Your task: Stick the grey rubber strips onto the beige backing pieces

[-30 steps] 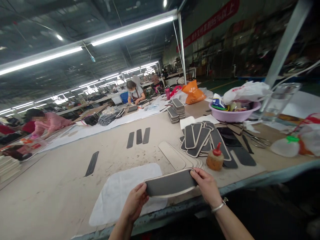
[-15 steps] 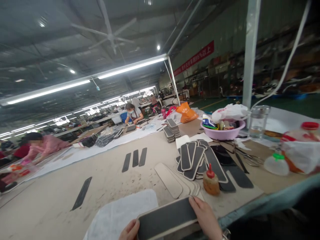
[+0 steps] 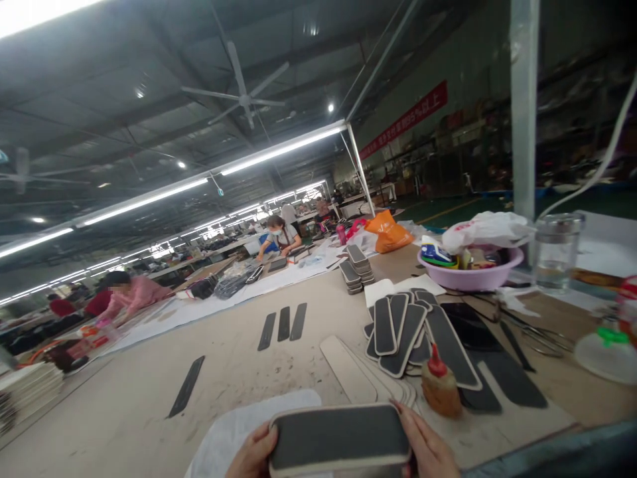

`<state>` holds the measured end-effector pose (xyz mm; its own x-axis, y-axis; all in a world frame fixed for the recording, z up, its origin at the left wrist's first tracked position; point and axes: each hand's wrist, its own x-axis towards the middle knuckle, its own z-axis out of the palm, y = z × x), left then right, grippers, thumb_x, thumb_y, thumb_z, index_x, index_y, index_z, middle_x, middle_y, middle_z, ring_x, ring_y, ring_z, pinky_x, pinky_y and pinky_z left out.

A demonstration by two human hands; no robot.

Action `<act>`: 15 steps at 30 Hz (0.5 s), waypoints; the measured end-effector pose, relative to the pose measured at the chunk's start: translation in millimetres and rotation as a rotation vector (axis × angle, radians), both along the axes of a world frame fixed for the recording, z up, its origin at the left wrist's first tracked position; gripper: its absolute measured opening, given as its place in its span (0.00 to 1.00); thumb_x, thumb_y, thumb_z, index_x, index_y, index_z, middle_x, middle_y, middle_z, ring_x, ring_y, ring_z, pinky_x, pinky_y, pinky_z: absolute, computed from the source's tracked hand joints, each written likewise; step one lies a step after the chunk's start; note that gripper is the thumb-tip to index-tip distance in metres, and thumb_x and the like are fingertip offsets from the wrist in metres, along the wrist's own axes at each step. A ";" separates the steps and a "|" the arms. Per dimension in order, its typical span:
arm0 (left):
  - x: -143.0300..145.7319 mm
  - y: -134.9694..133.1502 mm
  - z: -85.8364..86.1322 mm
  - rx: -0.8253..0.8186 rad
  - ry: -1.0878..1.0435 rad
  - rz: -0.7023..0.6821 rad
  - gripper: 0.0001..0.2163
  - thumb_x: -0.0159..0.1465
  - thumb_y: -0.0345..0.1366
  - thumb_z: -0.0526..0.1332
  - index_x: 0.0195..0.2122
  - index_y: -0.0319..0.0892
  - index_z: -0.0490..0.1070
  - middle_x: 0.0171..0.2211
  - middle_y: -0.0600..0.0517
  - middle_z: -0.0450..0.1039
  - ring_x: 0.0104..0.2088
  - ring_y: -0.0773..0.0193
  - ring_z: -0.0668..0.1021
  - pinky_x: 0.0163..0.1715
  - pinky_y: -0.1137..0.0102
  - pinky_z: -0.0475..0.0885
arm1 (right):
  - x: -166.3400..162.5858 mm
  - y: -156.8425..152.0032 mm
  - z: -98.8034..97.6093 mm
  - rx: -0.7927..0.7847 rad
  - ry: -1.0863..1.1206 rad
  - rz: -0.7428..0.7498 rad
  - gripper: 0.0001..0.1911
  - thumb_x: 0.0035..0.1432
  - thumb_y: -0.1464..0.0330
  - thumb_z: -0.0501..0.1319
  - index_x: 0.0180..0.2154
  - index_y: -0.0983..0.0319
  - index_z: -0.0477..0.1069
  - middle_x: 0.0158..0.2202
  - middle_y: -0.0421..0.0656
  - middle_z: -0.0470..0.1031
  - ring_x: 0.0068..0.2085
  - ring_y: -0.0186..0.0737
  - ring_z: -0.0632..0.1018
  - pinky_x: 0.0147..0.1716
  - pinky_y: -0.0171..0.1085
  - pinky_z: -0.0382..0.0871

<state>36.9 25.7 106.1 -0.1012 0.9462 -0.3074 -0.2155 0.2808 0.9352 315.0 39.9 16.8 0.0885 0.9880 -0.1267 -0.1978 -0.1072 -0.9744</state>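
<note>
Between my two hands is a dark grey oblong panel with rounded corners and a cream edge. My left hand grips its left end, thumb on the top face. At the right end, my right hand is closed round the edge, its fingers partly hidden underneath. Below the panel lies a white sheet on the table. Just beyond my right hand stands a small glue bottle with a red nozzle. A fan of cream pieces and a heap of similar grey panels lie past it.
Several dark strips lie on the table. Further back are stacked panels and an orange bag. To the right are a purple basin, a glass jar and scissors. Co-workers sit across the table.
The panel has come level and turned more squarely towards me, both hands still on its ends. My view has swung left, so the table things appear further right.
</note>
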 end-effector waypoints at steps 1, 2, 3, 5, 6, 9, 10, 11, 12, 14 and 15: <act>2.0 6.3 7.1 0.015 -0.028 -0.002 0.19 0.45 0.48 0.70 0.33 0.41 0.71 0.19 0.55 0.66 0.15 0.71 0.68 0.12 0.78 0.61 | 3.2 2.8 -3.4 -0.022 0.059 0.019 0.33 0.54 0.46 0.48 0.52 0.62 0.63 0.25 0.42 0.71 0.18 0.38 0.69 0.16 0.36 0.65; 5.0 13.9 14.4 0.033 -0.073 0.000 0.17 0.48 0.44 0.70 0.34 0.41 0.70 0.21 0.55 0.67 0.16 0.72 0.69 0.12 0.79 0.62 | 5.8 5.4 -7.3 -0.046 0.095 0.030 0.34 0.53 0.45 0.49 0.51 0.62 0.63 0.24 0.41 0.71 0.19 0.38 0.70 0.17 0.36 0.66; 9.5 23.0 21.8 0.048 -0.123 0.012 0.15 0.49 0.41 0.70 0.34 0.41 0.70 0.23 0.56 0.69 0.18 0.72 0.71 0.13 0.80 0.63 | 7.5 7.3 -11.2 -0.068 0.104 0.032 0.33 0.51 0.45 0.50 0.50 0.62 0.64 0.24 0.41 0.71 0.20 0.39 0.70 0.18 0.35 0.66; 24.4 44.8 35.8 0.053 -0.181 0.053 0.12 0.52 0.35 0.68 0.36 0.40 0.69 0.26 0.56 0.71 0.20 0.71 0.74 0.13 0.82 0.65 | 6.8 8.4 -17.7 -0.085 0.046 0.031 0.30 0.49 0.47 0.52 0.46 0.62 0.66 0.25 0.41 0.71 0.21 0.38 0.70 0.19 0.35 0.65; 34.9 57.2 42.1 0.055 -0.198 0.059 0.11 0.54 0.33 0.67 0.37 0.40 0.68 0.28 0.55 0.72 0.22 0.70 0.75 0.13 0.82 0.65 | 4.6 7.6 -19.6 -0.077 0.003 0.042 0.29 0.49 0.49 0.52 0.45 0.61 0.67 0.25 0.41 0.71 0.21 0.38 0.70 0.19 0.34 0.65; 77.8 97.9 54.9 0.107 -0.256 0.056 0.04 0.61 0.30 0.61 0.37 0.39 0.67 0.29 0.54 0.72 0.26 0.69 0.77 0.17 0.82 0.69 | -5.0 3.1 -19.1 -0.029 -0.093 0.102 0.26 0.51 0.52 0.50 0.45 0.62 0.67 0.24 0.40 0.71 0.22 0.37 0.71 0.19 0.34 0.63; 94.7 111.9 56.5 0.136 -0.278 0.065 0.03 0.62 0.29 0.59 0.36 0.39 0.67 0.30 0.53 0.73 0.27 0.69 0.77 0.19 0.82 0.70 | -7.8 1.9 -17.5 -0.018 -0.122 0.125 0.25 0.51 0.53 0.49 0.45 0.62 0.67 0.24 0.40 0.71 0.22 0.37 0.71 0.19 0.33 0.62; 112.1 125.6 56.7 0.162 -0.280 0.070 0.01 0.63 0.29 0.58 0.36 0.39 0.66 0.31 0.53 0.73 0.29 0.69 0.77 0.22 0.82 0.71 | -10.0 1.1 -15.8 -0.007 -0.153 0.141 0.25 0.52 0.55 0.49 0.45 0.63 0.67 0.24 0.40 0.71 0.22 0.37 0.71 0.19 0.33 0.62; 129.2 138.8 55.4 0.191 -0.258 0.055 0.01 0.63 0.30 0.58 0.36 0.39 0.66 0.33 0.53 0.73 0.30 0.70 0.77 0.24 0.82 0.72 | -11.5 0.8 -14.2 0.001 -0.182 0.151 0.24 0.52 0.56 0.48 0.45 0.63 0.67 0.24 0.41 0.71 0.22 0.37 0.71 0.19 0.33 0.62; 159.8 162.2 48.4 0.242 -0.108 -0.026 0.05 0.65 0.34 0.55 0.40 0.39 0.66 0.37 0.50 0.73 0.36 0.68 0.77 0.32 0.79 0.73 | -13.0 1.3 -12.3 -0.001 -0.215 0.163 0.23 0.53 0.57 0.48 0.45 0.63 0.67 0.24 0.41 0.72 0.22 0.37 0.72 0.19 0.33 0.61; 171.9 171.5 43.1 0.241 -0.007 -0.092 0.08 0.66 0.36 0.54 0.42 0.38 0.66 0.39 0.47 0.73 0.39 0.65 0.77 0.35 0.76 0.74 | -13.2 1.8 -12.0 -0.010 -0.218 0.164 0.23 0.53 0.58 0.48 0.45 0.63 0.67 0.25 0.41 0.72 0.22 0.37 0.72 0.19 0.33 0.61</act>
<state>208.8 197.2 149.2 -0.0100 0.9973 -0.0728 -0.2063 0.0692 0.9760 301.8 41.7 4.8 -0.0463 0.9902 -0.1316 0.0376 -0.1299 -0.9908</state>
